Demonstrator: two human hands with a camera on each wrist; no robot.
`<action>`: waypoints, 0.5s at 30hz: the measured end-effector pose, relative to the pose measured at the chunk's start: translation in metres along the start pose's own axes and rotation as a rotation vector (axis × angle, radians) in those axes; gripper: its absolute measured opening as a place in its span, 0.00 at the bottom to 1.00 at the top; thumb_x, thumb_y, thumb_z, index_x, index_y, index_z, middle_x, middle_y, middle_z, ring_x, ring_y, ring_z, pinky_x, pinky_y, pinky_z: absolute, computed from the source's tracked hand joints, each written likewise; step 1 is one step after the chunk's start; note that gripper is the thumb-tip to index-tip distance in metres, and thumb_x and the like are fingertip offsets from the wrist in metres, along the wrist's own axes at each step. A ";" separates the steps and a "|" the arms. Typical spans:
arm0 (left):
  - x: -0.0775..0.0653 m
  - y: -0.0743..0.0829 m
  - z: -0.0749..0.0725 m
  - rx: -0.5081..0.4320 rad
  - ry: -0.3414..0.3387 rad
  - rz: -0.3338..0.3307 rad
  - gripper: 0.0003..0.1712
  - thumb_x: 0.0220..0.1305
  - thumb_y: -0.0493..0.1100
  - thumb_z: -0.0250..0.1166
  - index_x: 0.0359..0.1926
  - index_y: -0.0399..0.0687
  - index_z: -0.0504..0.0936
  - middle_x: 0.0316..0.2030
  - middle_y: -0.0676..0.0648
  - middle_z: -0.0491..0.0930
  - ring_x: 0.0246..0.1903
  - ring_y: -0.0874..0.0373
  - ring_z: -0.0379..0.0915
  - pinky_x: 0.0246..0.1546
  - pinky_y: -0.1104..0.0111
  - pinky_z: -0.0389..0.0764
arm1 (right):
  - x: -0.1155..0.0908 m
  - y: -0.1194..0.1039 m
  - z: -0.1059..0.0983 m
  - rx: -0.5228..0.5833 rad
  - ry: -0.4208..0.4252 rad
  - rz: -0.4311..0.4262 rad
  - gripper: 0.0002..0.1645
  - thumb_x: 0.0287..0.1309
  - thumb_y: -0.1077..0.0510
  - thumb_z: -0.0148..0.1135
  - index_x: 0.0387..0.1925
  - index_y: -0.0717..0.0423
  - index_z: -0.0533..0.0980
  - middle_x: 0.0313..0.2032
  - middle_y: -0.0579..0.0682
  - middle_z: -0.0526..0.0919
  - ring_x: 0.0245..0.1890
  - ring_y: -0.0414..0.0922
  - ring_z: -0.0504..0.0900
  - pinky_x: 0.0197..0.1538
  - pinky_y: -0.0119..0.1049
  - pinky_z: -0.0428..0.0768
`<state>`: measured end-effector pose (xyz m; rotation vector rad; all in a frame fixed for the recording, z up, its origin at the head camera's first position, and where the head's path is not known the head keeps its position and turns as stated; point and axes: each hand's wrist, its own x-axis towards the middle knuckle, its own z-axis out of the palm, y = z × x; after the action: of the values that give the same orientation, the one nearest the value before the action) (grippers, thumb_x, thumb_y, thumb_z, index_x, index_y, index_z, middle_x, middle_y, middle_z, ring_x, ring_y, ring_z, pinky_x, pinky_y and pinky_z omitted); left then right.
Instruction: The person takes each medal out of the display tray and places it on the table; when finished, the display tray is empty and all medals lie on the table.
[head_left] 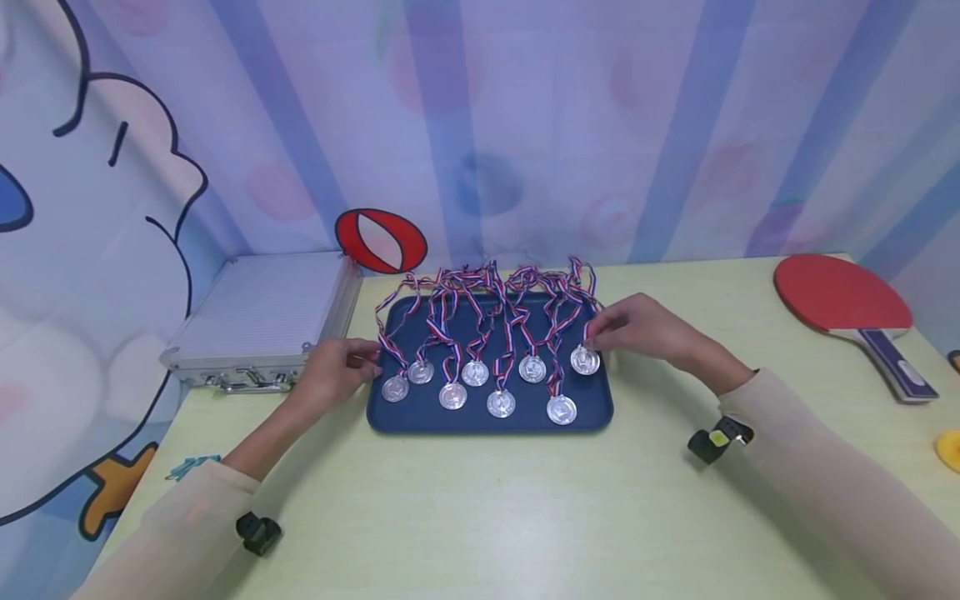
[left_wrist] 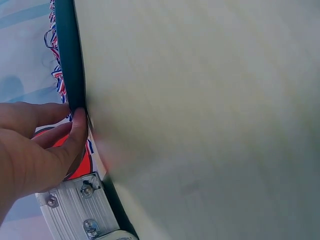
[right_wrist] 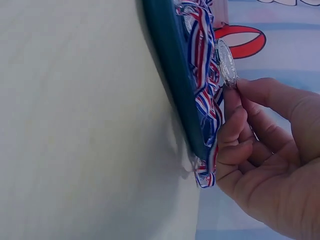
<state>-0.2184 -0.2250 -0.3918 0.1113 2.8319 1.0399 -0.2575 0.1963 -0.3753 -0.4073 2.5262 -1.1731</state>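
Observation:
A dark blue tray lies on the table with several silver medals in two uneven rows. Their red, white and blue ribbons bunch along the tray's back edge and spill over it. My right hand pinches one medal by its upper edge between thumb and fingertips, just above the tray's right side; in the right wrist view this medal stands tilted on edge. At the tray's left edge, my left hand pinches the rim between thumb and fingers, seen close in the left wrist view.
A silver ridged case with metal latches stands left of the tray. To the right lies a red table tennis paddle. A small teal item sits near my left sleeve, and part of a yellow object shows at the right edge.

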 end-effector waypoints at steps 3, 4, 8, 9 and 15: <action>0.000 0.000 -0.001 -0.001 -0.003 -0.003 0.22 0.56 0.32 0.63 0.53 0.35 0.77 0.43 0.37 0.83 0.39 0.51 0.80 0.33 0.70 0.80 | -0.001 -0.002 -0.009 -0.008 0.006 0.014 0.11 0.54 0.54 0.64 0.38 0.54 0.82 0.40 0.50 0.84 0.41 0.44 0.78 0.46 0.36 0.74; 0.000 -0.001 -0.001 0.000 -0.004 -0.002 0.22 0.57 0.32 0.63 0.54 0.34 0.77 0.43 0.37 0.82 0.39 0.51 0.80 0.33 0.70 0.80 | -0.001 -0.003 -0.012 -0.009 0.009 0.018 0.12 0.54 0.54 0.63 0.39 0.54 0.82 0.41 0.51 0.84 0.42 0.45 0.78 0.47 0.36 0.74; 0.000 -0.001 -0.001 0.000 -0.003 -0.002 0.22 0.57 0.33 0.63 0.54 0.35 0.76 0.44 0.37 0.82 0.39 0.51 0.80 0.33 0.71 0.80 | -0.002 -0.003 -0.028 -0.021 0.026 0.047 0.13 0.56 0.54 0.62 0.41 0.55 0.81 0.44 0.51 0.83 0.44 0.45 0.77 0.51 0.40 0.74; 0.000 -0.001 -0.001 0.000 -0.002 0.004 0.22 0.57 0.33 0.63 0.54 0.35 0.76 0.44 0.37 0.82 0.40 0.51 0.80 0.33 0.71 0.80 | -0.003 -0.002 -0.032 -0.020 0.031 0.050 0.13 0.56 0.54 0.62 0.41 0.55 0.81 0.44 0.51 0.83 0.44 0.45 0.77 0.51 0.42 0.75; 0.000 -0.001 0.000 -0.002 -0.003 0.010 0.22 0.57 0.32 0.63 0.54 0.34 0.76 0.44 0.37 0.82 0.39 0.51 0.80 0.32 0.72 0.80 | -0.005 0.004 -0.062 -0.061 0.083 0.091 0.17 0.56 0.50 0.62 0.43 0.55 0.80 0.43 0.50 0.82 0.43 0.47 0.76 0.46 0.39 0.75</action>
<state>-0.2186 -0.2258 -0.3927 0.1269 2.8305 1.0445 -0.2783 0.2437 -0.3398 -0.2600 2.6273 -1.1025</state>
